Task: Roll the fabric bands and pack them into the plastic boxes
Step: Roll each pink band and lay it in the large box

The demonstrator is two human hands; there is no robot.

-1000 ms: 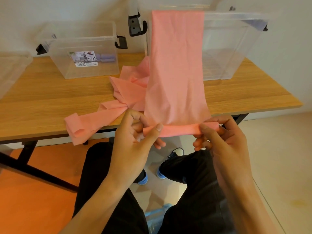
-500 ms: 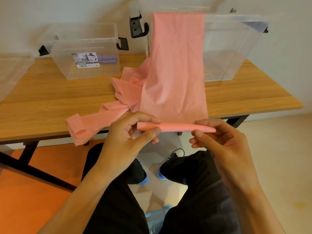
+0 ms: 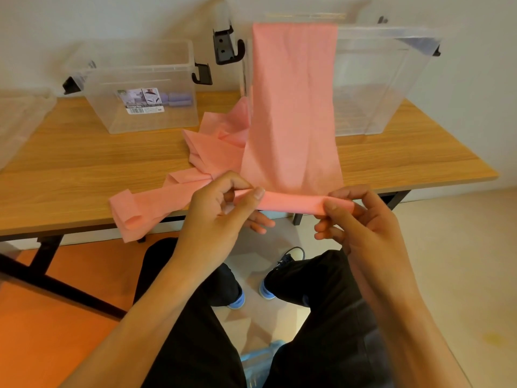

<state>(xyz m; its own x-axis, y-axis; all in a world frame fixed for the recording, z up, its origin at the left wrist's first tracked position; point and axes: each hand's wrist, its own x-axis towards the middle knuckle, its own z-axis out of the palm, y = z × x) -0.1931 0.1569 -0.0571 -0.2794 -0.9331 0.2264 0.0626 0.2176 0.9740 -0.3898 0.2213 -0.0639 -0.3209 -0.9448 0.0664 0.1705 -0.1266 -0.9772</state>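
One pink fabric band [image 3: 293, 107] is hanging from the rim of the large plastic box [image 3: 391, 79] down past the front edge of the desk [image 3: 70, 163], its lower end rolled into a narrow tube. The left hand [image 3: 221, 217] and right hand [image 3: 363, 225] are each pinching one end of that roll, grip closed on the fabric. Several more pink bands [image 3: 212, 152] are lying heaped on the desk beside it, one trailing over the edge. One small plastic box [image 3: 167, 119] is standing back left, holding lilac rolls [image 3: 179, 99].

The sticker [image 3: 141, 102] on the smaller plastic box [image 3: 112, 116] is unreadably blurred.
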